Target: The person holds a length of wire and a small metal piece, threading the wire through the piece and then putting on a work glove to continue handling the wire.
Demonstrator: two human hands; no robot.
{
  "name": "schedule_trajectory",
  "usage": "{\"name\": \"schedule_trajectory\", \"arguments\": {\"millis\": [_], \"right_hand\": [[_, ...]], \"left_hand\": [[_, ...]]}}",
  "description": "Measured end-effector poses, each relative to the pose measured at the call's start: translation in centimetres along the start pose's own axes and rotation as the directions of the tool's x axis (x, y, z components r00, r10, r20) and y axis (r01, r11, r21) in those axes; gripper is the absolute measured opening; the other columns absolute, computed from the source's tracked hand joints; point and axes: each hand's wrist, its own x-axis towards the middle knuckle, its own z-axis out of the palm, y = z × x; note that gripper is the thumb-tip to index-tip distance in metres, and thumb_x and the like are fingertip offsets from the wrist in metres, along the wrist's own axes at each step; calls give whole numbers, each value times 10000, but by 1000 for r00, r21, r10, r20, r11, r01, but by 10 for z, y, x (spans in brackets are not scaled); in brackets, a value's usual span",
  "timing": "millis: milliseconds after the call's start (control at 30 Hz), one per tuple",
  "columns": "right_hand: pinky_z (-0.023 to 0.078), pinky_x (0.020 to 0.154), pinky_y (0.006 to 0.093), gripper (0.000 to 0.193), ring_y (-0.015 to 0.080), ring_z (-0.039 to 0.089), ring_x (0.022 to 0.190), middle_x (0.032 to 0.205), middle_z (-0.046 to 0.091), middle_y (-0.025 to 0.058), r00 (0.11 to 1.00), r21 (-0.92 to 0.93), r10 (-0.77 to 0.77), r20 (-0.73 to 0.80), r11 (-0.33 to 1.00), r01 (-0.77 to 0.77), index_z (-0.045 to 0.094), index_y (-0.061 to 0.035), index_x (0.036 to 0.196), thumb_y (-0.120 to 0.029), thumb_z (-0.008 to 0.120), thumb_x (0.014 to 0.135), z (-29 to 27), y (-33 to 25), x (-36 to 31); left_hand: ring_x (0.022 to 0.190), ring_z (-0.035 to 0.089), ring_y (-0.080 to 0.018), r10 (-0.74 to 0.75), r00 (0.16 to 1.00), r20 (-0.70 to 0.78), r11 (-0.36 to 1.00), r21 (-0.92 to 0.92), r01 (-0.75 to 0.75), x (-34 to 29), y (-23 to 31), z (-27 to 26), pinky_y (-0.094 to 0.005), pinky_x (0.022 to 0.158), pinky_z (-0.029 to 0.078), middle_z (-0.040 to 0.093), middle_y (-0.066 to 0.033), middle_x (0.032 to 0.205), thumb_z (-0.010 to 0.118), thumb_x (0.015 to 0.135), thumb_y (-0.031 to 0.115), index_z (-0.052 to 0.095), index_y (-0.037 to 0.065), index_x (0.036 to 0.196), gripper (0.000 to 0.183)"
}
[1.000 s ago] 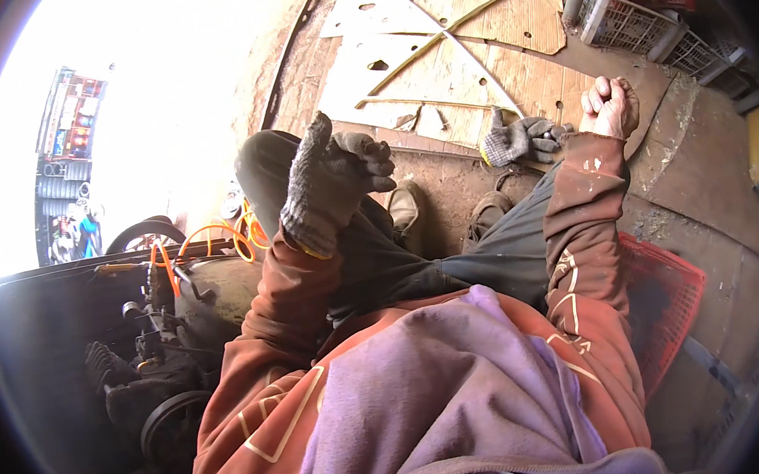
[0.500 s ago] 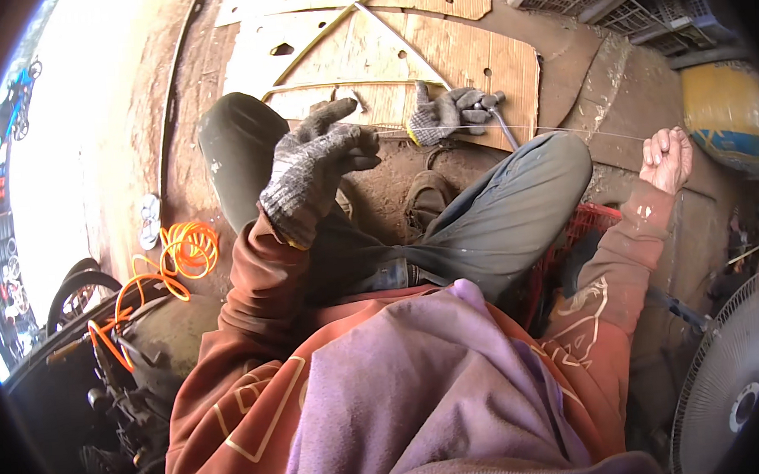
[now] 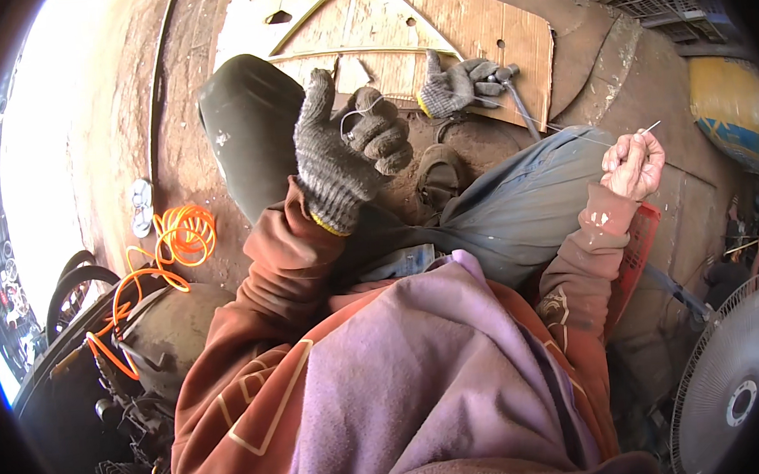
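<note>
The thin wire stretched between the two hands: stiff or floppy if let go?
The thin wire likely flexes easily: it curls into a loop at the gloved left hand. It probably keeps some spring, since its end pokes straight past the bare right hand. It looks very light.

I am raising my gloved left hand, pinching a thin wire that is running across to my bare right hand, which is gripping its other end. A spare grey glove is lying on the cardboard sheet beyond my knees.
</note>
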Motion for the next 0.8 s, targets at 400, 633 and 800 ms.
{"name": "schedule_trajectory", "arguments": {"millis": [400,633,800], "right_hand": [[372,470,235,174,82,460,562,709,545,40,984,-76,-178,10,981,178,496,-1,1099,7,549,933,30,21,-4],[426,568,208,141,55,499,653,781,568,20,912,-252,-125,391,938,236,533,-5,1098,5,536,957,62,-11,-52],[451,529,249,97,100,594,612,743,624,60,759,-356,-21,651,875,329,596,-9,1003,7,602,908,95,-15,-106]], "left_hand": [[703,479,-216,32,998,53,994,-107,-26,3,0,-10,-340,619,418,519,-76,831,454,908,659,589,-19,1080,713],[1007,634,-263,88,996,21,953,290,-91,16,-18,-27,-428,863,526,653,-103,1127,610,931,274,539,27,1287,439],[902,648,-164,125,985,-123,903,425,-62,11,-22,-21,-282,724,558,666,-86,1055,636,890,63,532,-27,1278,412]]}}
